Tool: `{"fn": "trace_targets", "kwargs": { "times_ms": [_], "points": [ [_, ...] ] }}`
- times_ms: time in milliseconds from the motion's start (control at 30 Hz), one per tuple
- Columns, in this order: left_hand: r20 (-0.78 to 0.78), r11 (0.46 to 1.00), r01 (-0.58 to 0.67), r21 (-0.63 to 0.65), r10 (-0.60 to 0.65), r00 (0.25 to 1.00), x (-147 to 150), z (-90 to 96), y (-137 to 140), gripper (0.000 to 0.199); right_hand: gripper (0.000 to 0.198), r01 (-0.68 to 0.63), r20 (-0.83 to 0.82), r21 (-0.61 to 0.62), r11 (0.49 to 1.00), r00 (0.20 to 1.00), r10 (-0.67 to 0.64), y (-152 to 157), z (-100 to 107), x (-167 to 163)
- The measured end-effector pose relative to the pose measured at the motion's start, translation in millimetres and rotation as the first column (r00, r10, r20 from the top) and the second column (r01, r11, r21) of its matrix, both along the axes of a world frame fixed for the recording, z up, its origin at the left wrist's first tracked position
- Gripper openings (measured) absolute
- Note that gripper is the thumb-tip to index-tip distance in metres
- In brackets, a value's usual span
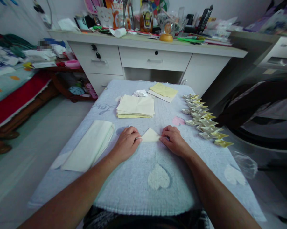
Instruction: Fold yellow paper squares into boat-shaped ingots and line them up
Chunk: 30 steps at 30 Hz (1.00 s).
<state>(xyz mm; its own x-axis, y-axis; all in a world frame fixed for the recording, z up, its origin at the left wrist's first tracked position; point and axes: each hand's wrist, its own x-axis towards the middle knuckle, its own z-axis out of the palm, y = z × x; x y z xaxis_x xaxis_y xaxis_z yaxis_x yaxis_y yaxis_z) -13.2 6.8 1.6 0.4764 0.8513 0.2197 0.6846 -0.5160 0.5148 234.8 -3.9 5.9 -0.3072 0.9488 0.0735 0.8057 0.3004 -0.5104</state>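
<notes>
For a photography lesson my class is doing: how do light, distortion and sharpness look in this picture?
Head view, light: dim and cool, with soft shading on the tablecloth; head view, distortion: wide-angle stretch, the washing machine leaning outward; head view, sharpness: folded paper between left hand and right hand fairly clear, a patch at upper left pixelated.

A white desk (148,46) with locking drawers (136,57) lines a pale wall (67,12). A front-loading washing machine (248,60) stands right, grey floor (43,136) left.
</notes>
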Motion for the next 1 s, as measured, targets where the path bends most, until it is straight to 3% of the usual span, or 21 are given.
{"fn": "trace_targets", "kwargs": {
  "times_ms": [267, 700, 1000],
  "points": [
    [-0.145, 0.990, -0.141, 0.025, 0.143, 0.979, 1.6, -4.8, 1.8, 0.021, 0.014, 0.125, 0.090, -0.007, 0.992, 0.988, -0.124, -0.5, 1.9, -6.7],
    [-0.187, 0.978, -0.207, 0.011, 0.206, 0.961, 4.7, -1.4, 0.4, 0.020, 0.018, 0.224, 0.153, -0.012, 0.975, 0.964, -0.219, -0.1, 0.1, -8.0],
    [-0.216, 0.965, -0.263, 0.004, 0.257, 0.942, 7.7, -0.3, -2.0, 0.019, 0.019, 0.224, 0.146, -0.020, 0.974, 0.965, -0.219, -0.8, 0.3, -8.0]
  ]
}}
